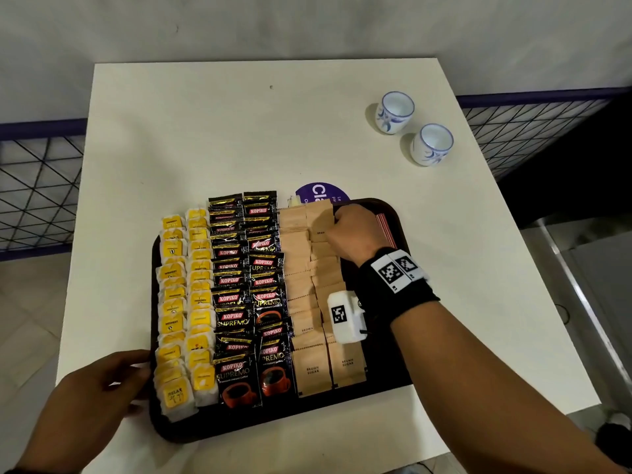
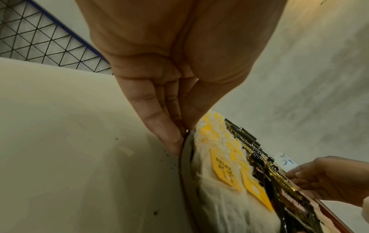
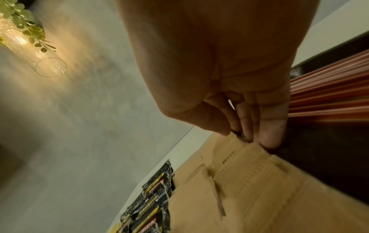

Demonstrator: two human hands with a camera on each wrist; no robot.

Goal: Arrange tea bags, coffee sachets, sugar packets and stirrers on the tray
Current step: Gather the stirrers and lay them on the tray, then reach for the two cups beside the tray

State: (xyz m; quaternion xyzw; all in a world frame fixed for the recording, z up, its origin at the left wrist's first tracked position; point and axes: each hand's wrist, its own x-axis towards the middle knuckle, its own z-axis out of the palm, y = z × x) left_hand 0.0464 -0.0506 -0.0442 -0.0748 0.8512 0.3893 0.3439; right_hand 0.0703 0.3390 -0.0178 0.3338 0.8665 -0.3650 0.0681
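A person straightens brown sugar packets on a nearly full dark tray (image 1: 280, 422).

Nearest, the left hand (image 1: 99, 388) braces the tray's left rim, fingers straight against it. On the tray lie yellow-tagged tea bags (image 1: 186, 302), one reading "RELAX", then "KOPIKO SUPREMO" coffee sachets (image 1: 253, 295), then packets marked "BROWN SUGAR" (image 1: 313, 302). At the far end, the right hand (image 1: 355, 234) pinches a sugar packet's top edge; red stirrers (image 1: 384, 224) lie beside it. Next move is likely squaring that packet into its column.
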